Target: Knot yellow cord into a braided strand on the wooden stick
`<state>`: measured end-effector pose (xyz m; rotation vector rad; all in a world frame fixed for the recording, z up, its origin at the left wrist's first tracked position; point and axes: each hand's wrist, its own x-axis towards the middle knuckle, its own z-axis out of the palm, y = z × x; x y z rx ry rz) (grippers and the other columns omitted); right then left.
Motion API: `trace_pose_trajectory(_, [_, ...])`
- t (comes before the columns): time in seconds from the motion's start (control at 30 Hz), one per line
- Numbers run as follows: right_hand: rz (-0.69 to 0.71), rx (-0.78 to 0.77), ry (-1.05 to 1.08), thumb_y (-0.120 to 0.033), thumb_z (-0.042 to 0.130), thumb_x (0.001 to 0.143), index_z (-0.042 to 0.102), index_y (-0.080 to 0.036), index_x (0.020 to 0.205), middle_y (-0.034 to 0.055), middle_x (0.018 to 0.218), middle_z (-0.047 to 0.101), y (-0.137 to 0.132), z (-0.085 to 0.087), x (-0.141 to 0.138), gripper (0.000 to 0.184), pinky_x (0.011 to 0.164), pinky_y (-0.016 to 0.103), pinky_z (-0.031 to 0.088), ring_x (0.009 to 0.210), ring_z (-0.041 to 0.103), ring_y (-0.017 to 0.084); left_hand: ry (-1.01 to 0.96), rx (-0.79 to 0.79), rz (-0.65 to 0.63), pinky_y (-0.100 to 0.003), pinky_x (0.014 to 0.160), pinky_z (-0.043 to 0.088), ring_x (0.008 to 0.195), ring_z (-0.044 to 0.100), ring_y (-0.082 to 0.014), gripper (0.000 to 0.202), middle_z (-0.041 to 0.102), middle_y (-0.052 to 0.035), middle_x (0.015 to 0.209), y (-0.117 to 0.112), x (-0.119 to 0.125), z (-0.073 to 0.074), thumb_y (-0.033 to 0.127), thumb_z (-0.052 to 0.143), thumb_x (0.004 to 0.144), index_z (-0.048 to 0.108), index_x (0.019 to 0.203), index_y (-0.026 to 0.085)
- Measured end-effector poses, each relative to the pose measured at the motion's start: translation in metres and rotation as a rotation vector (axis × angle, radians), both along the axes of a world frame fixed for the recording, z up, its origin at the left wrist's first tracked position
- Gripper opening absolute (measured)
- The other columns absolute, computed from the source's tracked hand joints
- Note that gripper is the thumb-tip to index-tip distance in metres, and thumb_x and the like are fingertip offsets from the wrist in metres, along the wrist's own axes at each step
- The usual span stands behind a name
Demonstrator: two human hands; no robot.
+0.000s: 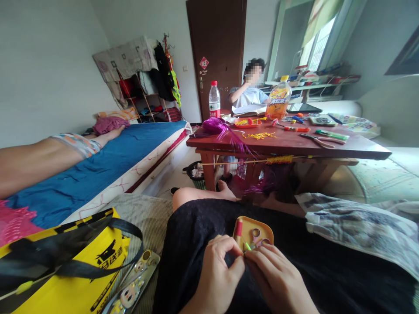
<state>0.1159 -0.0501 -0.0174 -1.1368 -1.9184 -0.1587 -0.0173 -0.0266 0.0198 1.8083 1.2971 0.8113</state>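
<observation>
Over my lap my two hands meet, fingertips nearly touching. Thumb and forefinger of my left hand (221, 268) are pinched together, with a thin dark tip showing at them; what they hold is too small to name. My right hand (276, 274) is closed too, its fingers pressed together beside the left. A short bright green piece (248, 247) shows just above the fingertips; whether it is held or lies behind them I cannot tell. Directly beyond sits a yellow tray (269, 226) with pink-handled scissors (256, 235) and a red-and-tan tube (238, 228), partly hidden by my hands.
Ahead, a red table (216, 141) bears bottles, purple tinsel (216, 126), yellow strands (260, 136), pliers (317, 140) and a small red tray (248, 124). A person (250, 89) sits behind it. At left are a yellow bag (108, 266), a phone (134, 283) and someone lying on a bed (131, 150).
</observation>
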Motion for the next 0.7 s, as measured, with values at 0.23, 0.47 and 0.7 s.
trace_pose_trajectory(0.23, [-0.052, 0.028, 0.01, -0.013, 0.037, 0.088, 0.058, -0.019, 0.082, 0.0018, 0.068, 0.065, 0.002, -0.001, 0.001, 0.022, 0.068, 0.027, 0.05, 0.062, 0.063, 0.014, -0.133, -0.215, -0.043, -0.022, 0.064, 0.037, 0.064, 0.049, -0.0132, 0.011, 0.052, 0.0022, 0.06, 0.005, -0.004, -0.001, 0.014, 0.049, 0.069, 0.053, 0.06, 0.017])
trace_pose_trajectory(0.47, [-0.057, 0.067, 0.036, -0.018, 0.034, 0.091, 0.059, -0.018, 0.078, 0.0005, 0.062, 0.063, 0.003, 0.006, -0.001, 0.028, 0.064, 0.026, 0.05, 0.056, 0.061, 0.012, -0.031, -0.112, -0.064, -0.025, 0.072, 0.039, 0.074, 0.053, -0.0155, 0.007, 0.06, -0.0012, 0.073, 0.001, -0.003, 0.002, 0.013, 0.051, 0.072, 0.057, 0.072, 0.017])
trace_pose_trajectory(0.7, [-0.049, 0.053, 0.034, -0.019, 0.033, 0.092, 0.058, -0.019, 0.074, 0.0002, 0.06, 0.063, 0.003, 0.008, -0.003, 0.03, 0.062, 0.025, 0.05, 0.055, 0.061, 0.012, 0.084, 0.005, -0.057, -0.026, 0.071, 0.038, 0.072, 0.054, -0.0163, 0.01, 0.062, 0.0, 0.071, 0.001, -0.003, 0.0, 0.012, 0.052, 0.072, 0.057, 0.068, 0.019])
